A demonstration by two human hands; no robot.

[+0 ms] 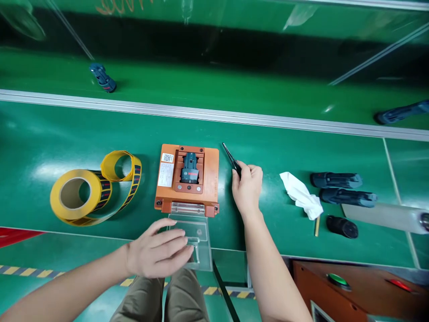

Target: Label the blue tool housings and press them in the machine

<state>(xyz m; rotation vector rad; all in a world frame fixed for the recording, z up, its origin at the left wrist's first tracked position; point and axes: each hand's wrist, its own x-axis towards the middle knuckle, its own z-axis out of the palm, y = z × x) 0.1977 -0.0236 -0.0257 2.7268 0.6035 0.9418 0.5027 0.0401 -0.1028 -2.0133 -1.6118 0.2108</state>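
Note:
My left hand (161,250) lies on the clear plastic flap (205,257), fingers stretched out and a little apart. The flap hangs off the front of an orange fixture (212,174) by a hinge (188,208). In the fixture's recess sits a small dark blue part with red lettering (190,170), shaped like a battery pack. To the right of the fixture, my right hand (248,185) is closed around slim black tweezers (231,156), whose tip points up and left, apart from the fixture.
A yellow roll of labels (56,197) lies left, its strip looping behind. On the right are a crumpled white tissue (301,194), dark tool bodies (337,180) and a black cylindrical part (342,226). An orange box with a green button (338,281) stands front right. A metal rail (208,117) crosses behind.

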